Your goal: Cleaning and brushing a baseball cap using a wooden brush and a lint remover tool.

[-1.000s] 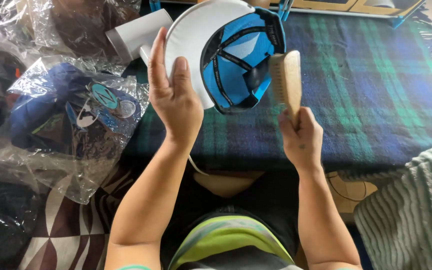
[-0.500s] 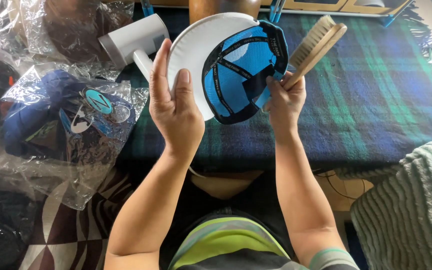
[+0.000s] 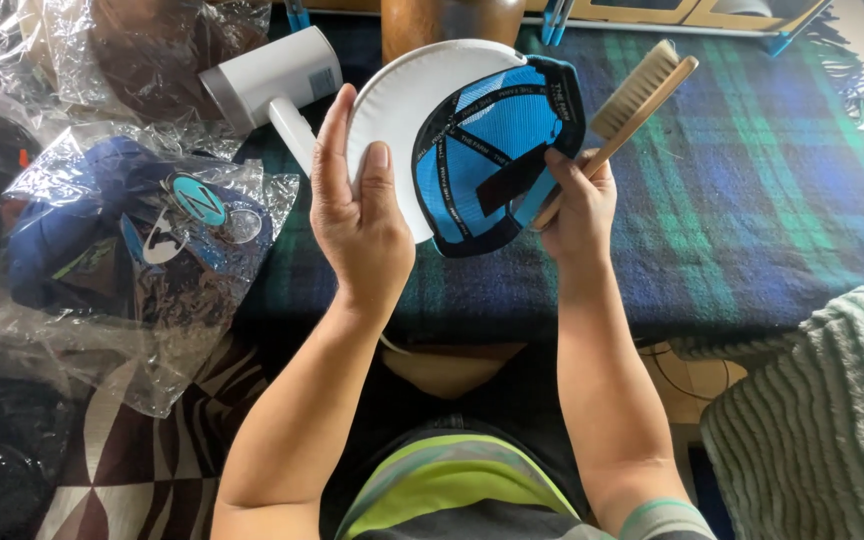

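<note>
A cap (image 3: 482,140) with a white brim and a blue inside with black seam tape is held upside down above a plaid blanket. My left hand (image 3: 362,220) grips the white brim from the left, thumb on its underside. My right hand (image 3: 577,205) holds a wooden brush (image 3: 637,95) by its handle, bristles pointing up and away from the cap, while its fingers also touch the cap's back rim.
A blue and green plaid blanket (image 3: 752,190) covers the surface ahead. A white handheld appliance (image 3: 272,80) lies at upper left. Caps wrapped in clear plastic (image 3: 142,240) pile up on the left. A pale green ribbed towel (image 3: 822,410) lies at lower right.
A second ago the brush's bristles were against the cap's right side; my right hand has since swung the brush up and away and come to the cap's back rim.
</note>
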